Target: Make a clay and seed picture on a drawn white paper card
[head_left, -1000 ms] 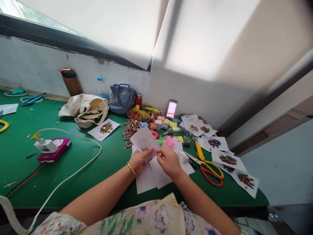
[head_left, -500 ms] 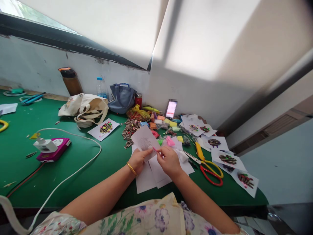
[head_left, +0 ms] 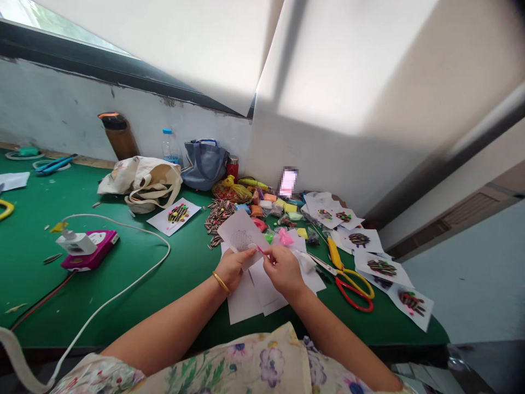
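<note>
**Green table [head_left: 186, 249], drawn sheet [head_left: 233, 225] in hand**

The table runs along the wall, a cream cloth bag [head_left: 139, 180] and a smaller blue bag [head_left: 205, 164] near its back edge. Loose white sheets [head_left: 244, 306] lie on it below the hands, and scissors [head_left: 353, 303] with red and yellow handles lie to their right. The left hand [head_left: 231, 268] grips the drawn sheet near its lower edge, thumb on top, holding it tilted over the loose sheets. The right hand [head_left: 283, 272] is narrowed, fingertips pinching something at the sheet's right edge. Behind that hand sits a bright pink lump [head_left: 286, 237]; smallest is the pinched item, a thin pink strip [head_left: 260, 250]
</note>
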Demonstrator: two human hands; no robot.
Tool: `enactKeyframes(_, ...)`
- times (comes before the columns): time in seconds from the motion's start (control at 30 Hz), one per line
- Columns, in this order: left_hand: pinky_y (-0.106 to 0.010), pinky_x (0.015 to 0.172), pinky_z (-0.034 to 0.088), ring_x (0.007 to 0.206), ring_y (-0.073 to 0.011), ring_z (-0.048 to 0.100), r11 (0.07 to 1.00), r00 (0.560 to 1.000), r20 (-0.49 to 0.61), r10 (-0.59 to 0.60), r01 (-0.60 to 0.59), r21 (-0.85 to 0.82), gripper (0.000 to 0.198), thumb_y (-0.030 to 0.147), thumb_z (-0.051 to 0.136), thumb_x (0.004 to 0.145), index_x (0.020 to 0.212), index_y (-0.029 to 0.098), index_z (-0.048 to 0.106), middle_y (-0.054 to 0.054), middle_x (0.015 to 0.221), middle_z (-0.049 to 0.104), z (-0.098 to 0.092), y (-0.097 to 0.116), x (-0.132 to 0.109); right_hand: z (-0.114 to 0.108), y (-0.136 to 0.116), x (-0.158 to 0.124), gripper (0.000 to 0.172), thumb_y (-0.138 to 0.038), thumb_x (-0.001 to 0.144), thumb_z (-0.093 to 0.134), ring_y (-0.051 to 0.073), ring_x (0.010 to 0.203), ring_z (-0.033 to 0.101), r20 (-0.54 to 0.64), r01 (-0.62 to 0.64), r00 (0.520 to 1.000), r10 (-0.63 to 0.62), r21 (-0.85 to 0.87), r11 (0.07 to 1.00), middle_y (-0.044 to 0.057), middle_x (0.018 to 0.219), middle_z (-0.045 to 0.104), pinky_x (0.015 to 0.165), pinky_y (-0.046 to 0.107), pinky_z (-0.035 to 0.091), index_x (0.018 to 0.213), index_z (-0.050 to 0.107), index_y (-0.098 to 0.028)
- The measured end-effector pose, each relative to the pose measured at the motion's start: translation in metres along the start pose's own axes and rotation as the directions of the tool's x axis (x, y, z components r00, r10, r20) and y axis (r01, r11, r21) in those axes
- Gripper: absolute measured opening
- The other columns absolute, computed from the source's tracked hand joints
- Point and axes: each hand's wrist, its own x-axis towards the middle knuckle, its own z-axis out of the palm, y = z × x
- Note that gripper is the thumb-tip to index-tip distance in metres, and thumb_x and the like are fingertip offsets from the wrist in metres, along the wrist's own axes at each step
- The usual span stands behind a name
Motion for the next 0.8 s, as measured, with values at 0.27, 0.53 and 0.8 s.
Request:
enactKeyframes(0.27, -0.038, 0.081, 0.054, 0.087, -0.0261, 0.069, 1.000, 1.000, -0.004, 0.005, -0.005, -0.013, 0.045, 0.023, 0.086, 0.057, 0.097, 0.012, 0.070, -0.012, 0.098, 0.074, 0.0014, 0.0005, -0.0003, 0.0024, 0.0014, -0.0019, 0.009, -0.017, 0.082, 0.052, 0.016, 0.070, 0.055, -0.005, -0.025, 1.000, 0.025, 0.014, 1.000, 0.001, 0.072, 0.059, 0.064, 0.027, 0.040, 0.082, 0.061, -0.020)
enactKeyframes(0.53, -0.038, 0.083, 0.054, 0.087, -0.0253, 0.069, 0.999, 1.000, -0.012, 0.022, -0.022, -0.027, 0.044, 0.022, 0.087, 0.056, 0.095, 0.012, 0.070, -0.011, 0.097, 0.074, 0.0031, 0.0009, -0.0007, 0.0047, -0.0007, -0.0032, 0.009, -0.017, 0.081, 0.051, 0.015, 0.067, 0.053, -0.003, -0.056, 0.998, 0.056, 0.035, 0.998, 0.000, 0.070, 0.057, 0.062, 0.026, 0.039, 0.082, 0.060, -0.020)
enactKeyframes(0.8, -0.037, 0.081, 0.054, 0.085, -0.0251, 0.069, 0.999, 0.999, -0.035, 0.028, -0.028, -0.019, 0.043, 0.022, 0.086, 0.055, 0.094, 0.011, 0.070, -0.011, 0.095, 0.074, 0.0031, 0.0000, -0.0004, 0.0063, -0.0035, -0.0042, 0.008, -0.020, 0.082, 0.050, 0.014, 0.065, 0.052, 0.055, -0.109, 0.993, 0.107, 0.034, 0.993, -0.001, 0.070, 0.057, 0.060, 0.024, 0.035, 0.082, 0.057, -0.020)
